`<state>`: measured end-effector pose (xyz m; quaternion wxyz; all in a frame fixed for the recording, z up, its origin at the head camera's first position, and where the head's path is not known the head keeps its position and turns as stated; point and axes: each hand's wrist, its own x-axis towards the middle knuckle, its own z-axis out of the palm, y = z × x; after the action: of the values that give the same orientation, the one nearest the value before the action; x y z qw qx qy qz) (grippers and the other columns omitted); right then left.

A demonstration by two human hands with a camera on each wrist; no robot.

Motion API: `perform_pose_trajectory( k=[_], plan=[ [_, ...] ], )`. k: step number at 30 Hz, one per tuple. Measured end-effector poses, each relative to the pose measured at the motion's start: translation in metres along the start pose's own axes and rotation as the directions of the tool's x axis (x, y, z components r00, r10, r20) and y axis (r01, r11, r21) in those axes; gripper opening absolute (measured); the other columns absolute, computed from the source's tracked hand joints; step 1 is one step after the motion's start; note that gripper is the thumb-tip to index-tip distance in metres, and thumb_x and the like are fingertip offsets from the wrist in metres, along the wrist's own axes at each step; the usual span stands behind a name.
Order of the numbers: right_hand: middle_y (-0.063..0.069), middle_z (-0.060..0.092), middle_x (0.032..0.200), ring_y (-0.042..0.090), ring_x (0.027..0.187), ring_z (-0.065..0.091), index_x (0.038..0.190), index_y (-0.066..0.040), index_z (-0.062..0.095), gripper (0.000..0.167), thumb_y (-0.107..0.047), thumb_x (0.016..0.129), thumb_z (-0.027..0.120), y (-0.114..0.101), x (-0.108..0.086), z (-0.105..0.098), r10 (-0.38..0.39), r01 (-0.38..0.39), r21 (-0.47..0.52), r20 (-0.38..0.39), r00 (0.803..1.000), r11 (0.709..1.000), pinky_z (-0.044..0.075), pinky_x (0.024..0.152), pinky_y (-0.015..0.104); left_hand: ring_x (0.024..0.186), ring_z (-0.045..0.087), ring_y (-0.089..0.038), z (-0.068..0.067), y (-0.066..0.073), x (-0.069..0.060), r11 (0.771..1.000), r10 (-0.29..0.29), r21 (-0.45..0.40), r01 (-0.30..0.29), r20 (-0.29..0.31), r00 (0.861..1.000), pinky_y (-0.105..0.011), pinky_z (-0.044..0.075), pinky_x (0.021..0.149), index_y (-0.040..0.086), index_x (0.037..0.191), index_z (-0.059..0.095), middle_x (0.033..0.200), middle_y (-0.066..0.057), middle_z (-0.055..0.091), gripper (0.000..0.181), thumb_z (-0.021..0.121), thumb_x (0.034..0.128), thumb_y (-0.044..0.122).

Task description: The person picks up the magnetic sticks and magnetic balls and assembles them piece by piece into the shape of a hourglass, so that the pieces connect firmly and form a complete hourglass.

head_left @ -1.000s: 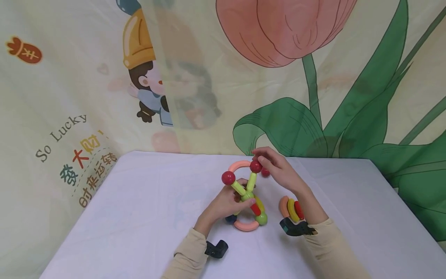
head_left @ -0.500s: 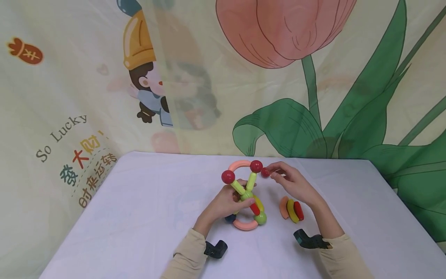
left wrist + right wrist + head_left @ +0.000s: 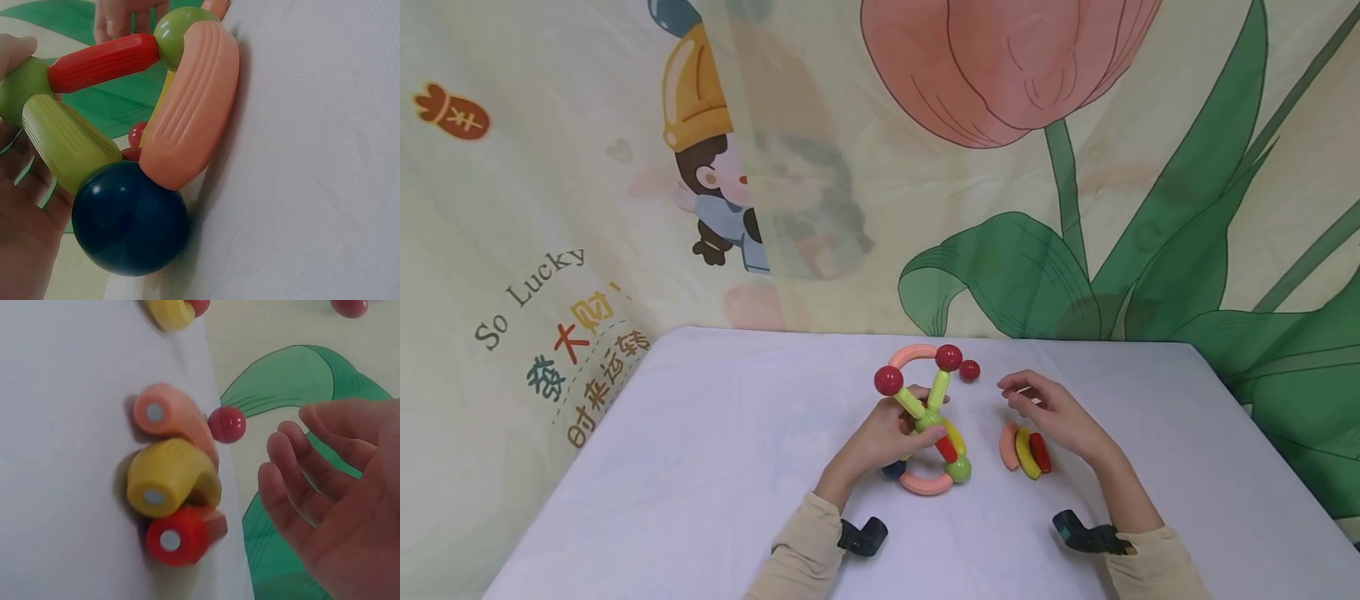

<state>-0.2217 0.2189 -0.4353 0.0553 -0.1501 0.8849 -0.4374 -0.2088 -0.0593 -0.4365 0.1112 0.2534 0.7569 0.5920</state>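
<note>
My left hand (image 3: 876,437) pinches a ball-and-stick magnetic building toy (image 3: 938,398) around its middle green ball. Two light green sticks rise from that ball to two red balls, joined by a pink curved stick (image 3: 913,354). Below, the frame holds a red stick (image 3: 103,62), a dark blue ball (image 3: 130,219) and another pink curved stick (image 3: 190,103) near the tabletop. My right hand (image 3: 1060,421) holds nothing, its fingers loosely bent. Beside it lie loose pink (image 3: 165,415), yellow (image 3: 165,478) and red (image 3: 178,537) sticks with grey metallic ends.
A loose red ball (image 3: 970,371) sits behind the toy, close to its upper right ball. Everything is on a white-covered table (image 3: 715,467). A printed cloth (image 3: 820,167) hangs along the table's back and left side.
From the upper right red ball my right hand has moved to the loose red ball, then away toward the right and front, carrying nothing. My left hand and the toy have stayed put.
</note>
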Motion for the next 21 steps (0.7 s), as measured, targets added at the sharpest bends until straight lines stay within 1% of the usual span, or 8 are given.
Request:
perform_pose_trajectory(
  k=[2,5,9,11,13,16,18,21],
  plan=[
    [0.015,0.058,0.120,0.026,0.105,0.055,0.123,-0.007,0.053,0.033,-0.022,0.094,0.056,0.005,-0.003,-0.001,0.021,-0.021,-0.016,0.007,1.000,1.000,0.052,0.079,0.028,0.087,0.057,-0.009,0.001,-0.008,0.002,1.000,0.007,0.006,-0.007,-0.001,1.000,-0.021,0.050,0.077,0.008,0.118,0.058,0.119,-0.014,0.060,0.037,0.071,0.0834,0.014],
    [0.014,0.059,0.119,0.025,0.103,0.055,0.121,-0.007,0.055,0.031,-0.023,0.095,0.056,0.010,-0.007,-0.005,0.050,-0.049,-0.043,0.022,0.998,0.998,0.052,0.076,0.027,0.085,0.057,-0.009,0.001,-0.013,0.002,1.000,0.019,0.021,-0.019,-0.003,1.000,-0.020,0.050,0.075,0.007,0.119,0.057,0.117,-0.012,0.061,0.039,0.071,0.0840,0.018],
    [0.012,0.059,0.116,0.024,0.100,0.055,0.119,-0.007,0.056,0.029,-0.023,0.095,0.056,0.013,-0.012,-0.014,0.085,-0.081,-0.100,0.041,0.995,0.992,0.051,0.075,0.028,0.085,0.058,-0.010,0.000,-0.013,0.002,0.999,0.033,0.028,-0.033,0.004,0.999,-0.020,0.050,0.075,0.006,0.120,0.057,0.113,-0.012,0.061,0.040,0.070,0.0844,0.021],
    [0.011,0.060,0.113,0.022,0.099,0.055,0.117,-0.008,0.057,0.027,-0.022,0.094,0.057,0.014,-0.016,-0.018,0.108,-0.099,-0.138,0.054,0.993,0.985,0.051,0.074,0.028,0.086,0.058,-0.011,0.000,-0.013,0.002,0.999,0.045,0.026,-0.045,0.012,0.999,-0.021,0.051,0.076,0.004,0.120,0.057,0.114,-0.013,0.061,0.041,0.070,0.0845,0.020],
    [0.010,0.059,0.109,0.022,0.096,0.054,0.116,-0.008,0.057,0.026,-0.020,0.093,0.058,0.015,-0.019,-0.021,0.129,-0.114,-0.167,0.077,0.989,0.979,0.051,0.073,0.027,0.085,0.058,-0.011,0.001,-0.013,0.002,0.998,0.045,0.045,-0.045,0.011,0.999,-0.021,0.050,0.074,0.005,0.120,0.058,0.112,-0.012,0.061,0.041,0.070,0.0848,0.022],
    [0.007,0.058,0.102,0.020,0.091,0.054,0.114,-0.008,0.057,0.027,-0.020,0.091,0.060,0.016,-0.023,-0.023,0.165,-0.139,-0.186,0.133,0.977,0.973,0.051,0.070,0.027,0.084,0.057,-0.010,0.001,-0.013,0.001,0.997,0.044,0.061,-0.044,0.007,0.999,-0.020,0.049,0.073,0.006,0.122,0.057,0.110,-0.009,0.061,0.041,0.069,0.0850,0.021],
    [0.006,0.057,0.099,0.019,0.089,0.053,0.114,-0.007,0.057,0.028,-0.022,0.090,0.061,0.016,-0.026,-0.023,0.188,-0.155,-0.180,0.185,0.965,0.971,0.050,0.070,0.027,0.084,0.057,-0.009,0.001,-0.013,0.001,0.997,0.043,0.067,-0.043,0.003,0.999,-0.020,0.049,0.073,0.007,0.122,0.058,0.110,-0.009,0.062,0.041,0.069,0.0851,0.021],
    [0.005,0.056,0.095,0.019,0.087,0.052,0.113,-0.007,0.057,0.031,-0.025,0.089,0.063,0.016,-0.029,-0.022,0.220,-0.181,-0.174,0.242,0.945,0.968,0.048,0.070,0.028,0.086,0.057,-0.009,0.001,-0.014,0.001,0.997,0.051,0.060,-0.051,0.008,0.999,-0.020,0.050,0.075,0.005,0.121,0.057,0.114,-0.012,0.061,0.041,0.069,0.0852,0.019]
  ],
)
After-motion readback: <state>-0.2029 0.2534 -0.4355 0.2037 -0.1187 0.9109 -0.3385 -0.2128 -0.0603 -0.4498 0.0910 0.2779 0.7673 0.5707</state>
